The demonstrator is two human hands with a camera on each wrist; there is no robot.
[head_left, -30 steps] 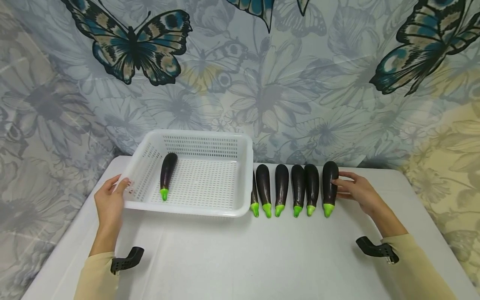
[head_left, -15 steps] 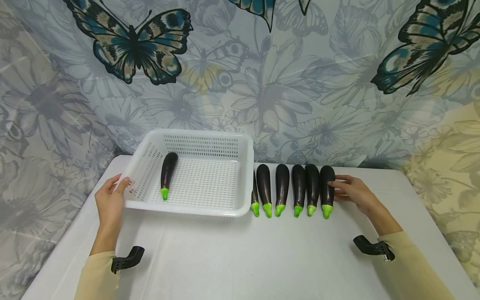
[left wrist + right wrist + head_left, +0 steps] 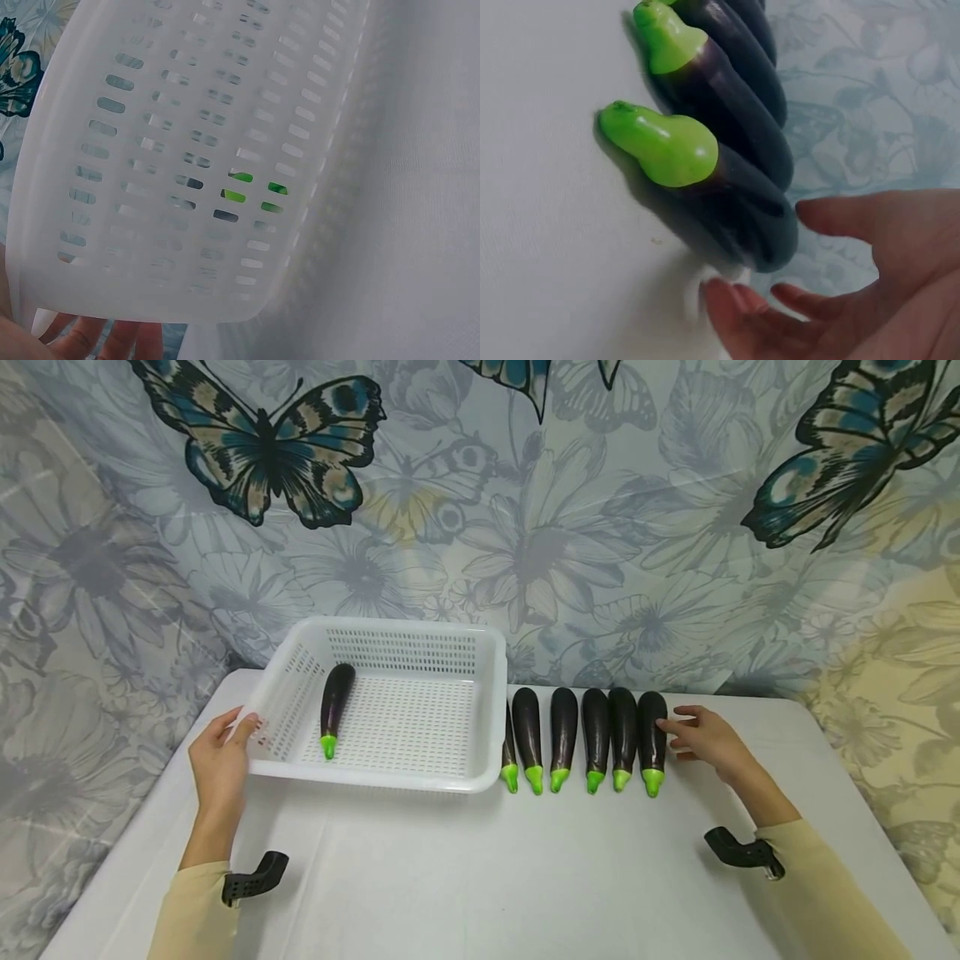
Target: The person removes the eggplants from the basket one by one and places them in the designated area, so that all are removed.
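Note:
My left hand (image 3: pixel 219 760) holds the left end of a white perforated plastic basket (image 3: pixel 375 778), its thumb over the rim. In the left wrist view the basket wall (image 3: pixel 150 225) fills most of the frame. One dark eggplant (image 3: pixel 337 706) with a green stem cap lies in the basket's left part. At the right end of a row of eggplants, my right hand (image 3: pixel 712 743) is beside the last eggplant (image 3: pixel 652 739). Its fingers are spread, and the thumb tip is close to the eggplant's side; whether it touches is unclear.
Several more eggplants (image 3: pixel 564 731) stand in a row to the basket's right, green caps toward me. The leftmost eggplant (image 3: pixel 510 752) is partly hidden by the basket. A white-covered table (image 3: pixel 480 877) lies beneath, with a butterfly-patterned cloth (image 3: pixel 555 552) behind.
The rightmost eggplant has shifted left, close against its neighbour. My right hand moved left with it, then loosened its fingers from it. The left hand and basket have stayed put.

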